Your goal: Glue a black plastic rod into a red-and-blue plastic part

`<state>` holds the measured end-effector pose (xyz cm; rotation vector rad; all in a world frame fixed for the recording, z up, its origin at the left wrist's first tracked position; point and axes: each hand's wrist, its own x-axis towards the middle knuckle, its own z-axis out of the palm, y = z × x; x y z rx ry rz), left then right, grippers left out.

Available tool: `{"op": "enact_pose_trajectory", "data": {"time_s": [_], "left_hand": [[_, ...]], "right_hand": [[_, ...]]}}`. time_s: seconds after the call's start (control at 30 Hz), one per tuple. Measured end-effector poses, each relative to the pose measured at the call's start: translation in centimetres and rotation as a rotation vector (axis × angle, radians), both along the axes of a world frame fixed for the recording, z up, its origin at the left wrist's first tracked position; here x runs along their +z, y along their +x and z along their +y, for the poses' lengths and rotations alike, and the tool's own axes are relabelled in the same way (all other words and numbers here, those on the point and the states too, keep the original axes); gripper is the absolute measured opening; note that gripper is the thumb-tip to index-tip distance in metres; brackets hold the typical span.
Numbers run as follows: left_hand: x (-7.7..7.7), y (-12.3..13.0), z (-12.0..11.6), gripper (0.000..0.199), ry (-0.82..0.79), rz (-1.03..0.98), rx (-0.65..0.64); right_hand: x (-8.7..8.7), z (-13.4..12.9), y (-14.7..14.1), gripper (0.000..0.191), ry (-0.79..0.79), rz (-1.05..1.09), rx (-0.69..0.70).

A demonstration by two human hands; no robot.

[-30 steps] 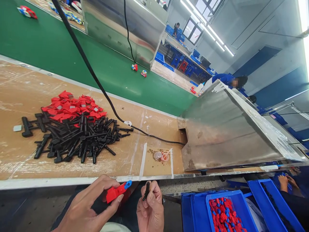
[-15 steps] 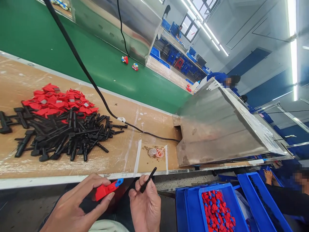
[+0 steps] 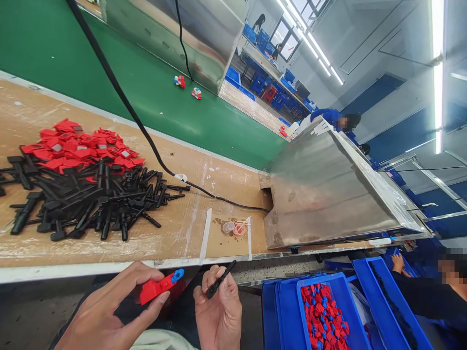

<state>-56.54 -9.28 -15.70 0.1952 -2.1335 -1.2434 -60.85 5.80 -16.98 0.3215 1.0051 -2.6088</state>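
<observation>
Dozens of red, angular plastic pieces are lying heaped on the left part of the brown, cardboard-covered workbench, and a tangle of black, hammer-shaped plastic pieces is spreading in front of them on the same bench. Just off the bench's near edge, your left hand is pinching a red, blocky plastic part between thumb and fingers, its blue plastic ring pointing away to the right; this grip is staying as it was. Beside it, also off the bench's near edge, your right hand is holding one slim, black plastic rod in a narrow fingertip pinch. You are turning that rod: it was standing nearly upright a second ago, and now it is slanting, its wider end showing past your fingers on the left. That seems to be leaving the wider end exposed, while the two parts are remaining apart. Right of your hands, below the bench's edge, a blue plastic bin is holding many red-and-blue plastic parts.
</observation>
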Motion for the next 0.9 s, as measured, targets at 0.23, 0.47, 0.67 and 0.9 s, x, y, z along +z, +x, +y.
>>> {"op": "enact_pose_trajectory", "data": {"time_s": [0.23, 0.47, 0.67, 0.9], "left_hand": [[-0.8, 0.1, -0.3, 0.006, 0.086, 0.012, -0.085], [-2.4, -0.2, -2.1, 0.003, -0.081, 0.063, -0.234], [-2.8, 0.0, -2.4, 0.004, -0.112, 0.030, -0.250], [-2.0, -0.3, -2.4, 0.004, -0.129, 0.043, -0.244]], "right_hand": [[-1.6, 0.4, 1.1, 0.026, 0.152, 0.201, -0.033], [-2.6, 0.2, 1.6, 0.065, 0.378, 0.177, -0.199], [-3.2, 1.0, 1.9, 0.027, 0.527, 0.291, -0.325], [-3.3, 0.9, 2.1, 0.054, 0.436, 0.249, -0.214]]}}
